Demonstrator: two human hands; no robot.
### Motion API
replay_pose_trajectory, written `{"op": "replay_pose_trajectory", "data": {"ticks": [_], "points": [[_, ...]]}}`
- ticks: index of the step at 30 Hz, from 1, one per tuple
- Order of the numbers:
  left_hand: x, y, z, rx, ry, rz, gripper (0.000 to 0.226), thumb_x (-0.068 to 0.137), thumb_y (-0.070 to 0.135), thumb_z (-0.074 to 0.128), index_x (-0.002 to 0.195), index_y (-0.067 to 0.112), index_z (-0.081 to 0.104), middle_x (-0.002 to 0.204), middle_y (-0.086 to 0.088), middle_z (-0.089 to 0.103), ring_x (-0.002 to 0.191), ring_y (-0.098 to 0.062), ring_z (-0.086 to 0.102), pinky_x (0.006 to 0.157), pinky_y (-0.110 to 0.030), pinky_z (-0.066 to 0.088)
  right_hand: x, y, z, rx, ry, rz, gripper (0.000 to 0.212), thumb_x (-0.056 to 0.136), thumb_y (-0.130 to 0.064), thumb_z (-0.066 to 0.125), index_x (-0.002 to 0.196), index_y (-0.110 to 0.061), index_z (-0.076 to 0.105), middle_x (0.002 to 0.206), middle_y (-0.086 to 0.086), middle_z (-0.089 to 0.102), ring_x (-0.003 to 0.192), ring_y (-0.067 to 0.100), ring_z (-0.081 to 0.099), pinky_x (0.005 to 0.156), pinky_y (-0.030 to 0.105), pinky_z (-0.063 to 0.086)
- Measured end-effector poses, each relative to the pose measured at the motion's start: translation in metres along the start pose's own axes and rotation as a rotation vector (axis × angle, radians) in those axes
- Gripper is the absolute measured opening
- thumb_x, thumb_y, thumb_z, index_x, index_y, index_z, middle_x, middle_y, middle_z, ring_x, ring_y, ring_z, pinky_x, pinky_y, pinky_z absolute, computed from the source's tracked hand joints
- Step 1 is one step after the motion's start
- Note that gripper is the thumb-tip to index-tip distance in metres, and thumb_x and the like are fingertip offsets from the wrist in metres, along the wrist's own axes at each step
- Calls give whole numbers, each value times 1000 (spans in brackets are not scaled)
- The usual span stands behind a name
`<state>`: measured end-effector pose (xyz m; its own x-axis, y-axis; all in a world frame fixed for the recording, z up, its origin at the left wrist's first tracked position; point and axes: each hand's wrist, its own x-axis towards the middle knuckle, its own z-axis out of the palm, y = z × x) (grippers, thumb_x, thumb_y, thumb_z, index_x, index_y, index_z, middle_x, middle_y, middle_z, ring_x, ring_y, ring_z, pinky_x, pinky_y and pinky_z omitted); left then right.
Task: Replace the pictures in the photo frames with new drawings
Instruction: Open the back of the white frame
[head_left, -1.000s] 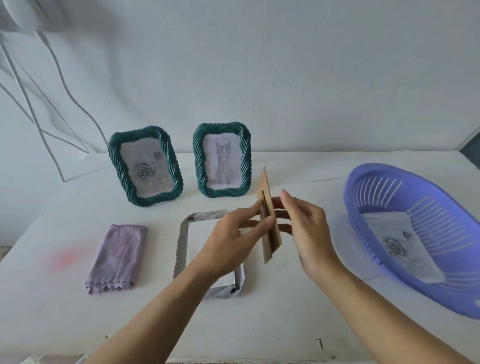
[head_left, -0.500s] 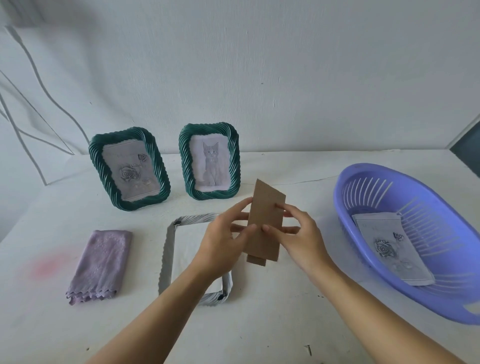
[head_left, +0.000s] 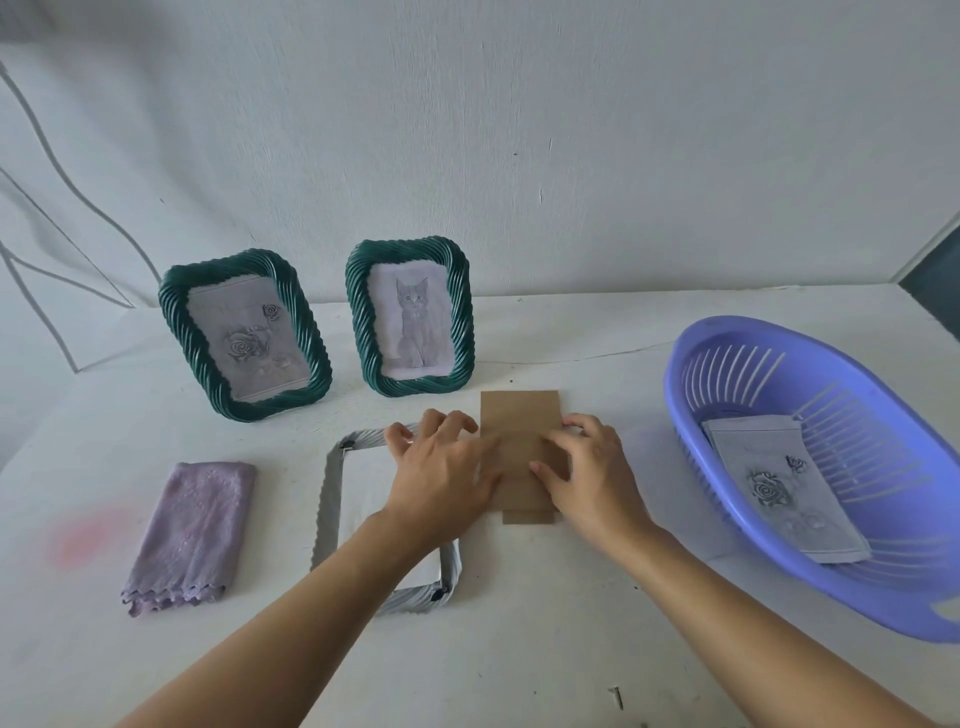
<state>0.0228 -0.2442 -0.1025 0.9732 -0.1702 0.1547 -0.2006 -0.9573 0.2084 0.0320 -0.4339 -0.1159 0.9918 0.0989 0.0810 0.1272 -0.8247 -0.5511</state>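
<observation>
One silver frame (head_left: 332, 499) lies flat on the surface (head_left: 519, 649), with a white sheet inside it. One brown cardboard back (head_left: 519, 415) is just right of the silver frame, low at the surface; whether it already rests there I cannot tell. The left hand (head_left: 441, 467) holds its left edge, with the thumb on top and the fingers bent and spread apart. The right hand (head_left: 592, 473) holds its right edge, with the thumb on the card and the fingers curled at the edge. Behind the silver frame stand two green frames: the left green frame (head_left: 228, 267) shows a framed rose drawing (head_left: 244, 343) and the right green frame (head_left: 408, 252) shows one cat drawing (head_left: 413, 322). Left of the silver frame lies one folded purple cloth (head_left: 189, 535). Well to the right of the silver frame sits one blue basket (head_left: 857, 597), and in it lies one loose rose drawing (head_left: 779, 483)
</observation>
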Motion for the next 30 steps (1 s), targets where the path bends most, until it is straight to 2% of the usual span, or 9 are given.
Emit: {"op": "replay_pose_trajectory", "data": {"ticks": [5,13,15,20,24,26,30], "points": [[5,-2,-3,15,-68,7,30,89,55,58,116,43,66,133,20,53,124,-19,40,93,-48,20,-3,-1,4,-58,36,-20,36,85,-27,73,117,-13,68,132,8,53,112,32,52,93,39,49],[0,-3,1,-6,-21,20,32,86,51,64,114,39,70,120,17,67,114,-20,51,88,-48,23,-3,-7,4,-123,56,-37,33,81,-25,70,112,-17,66,126,8,53,107,31,53,84,35,49],[-2,-3,1,22,-28,31,31,86,50,64,115,38,70,120,16,68,114,-21,52,89,-50,24,-3,-9,2,-112,40,-35,32,83,-26,69,114,-17,65,127,6,52,110,30,51,86,35,49],[-7,-5,-8,12,-56,69,37,93,51,55,127,37,61,139,18,57,124,-21,44,91,-47,18,2,-15,-7,-136,-51,42,37,89,-34,64,124,-23,61,134,1,49,120,24,47,92,32,46],[-23,-17,-16,-84,-36,85,34,93,51,49,123,40,62,142,17,54,125,-20,45,91,-46,24,-3,-22,-5,-183,-9,-36,36,84,-27,69,119,-22,65,132,4,53,118,29,51,92,39,48],[-32,-29,-23,-132,17,24,33,92,51,51,121,44,64,135,17,57,124,-16,45,91,-45,24,-5,-28,0,-120,24,-106,32,81,-23,72,112,-21,69,123,2,57,111,28,55,87,43,51],[-49,-65,-42,-204,168,-145,21,90,40,67,111,43,68,108,19,61,106,-13,54,83,-38,26,-6,-50,10,68,70,-249,15,84,-23,70,98,-22,72,99,-8,63,95,22,60,82,42,49]]}}
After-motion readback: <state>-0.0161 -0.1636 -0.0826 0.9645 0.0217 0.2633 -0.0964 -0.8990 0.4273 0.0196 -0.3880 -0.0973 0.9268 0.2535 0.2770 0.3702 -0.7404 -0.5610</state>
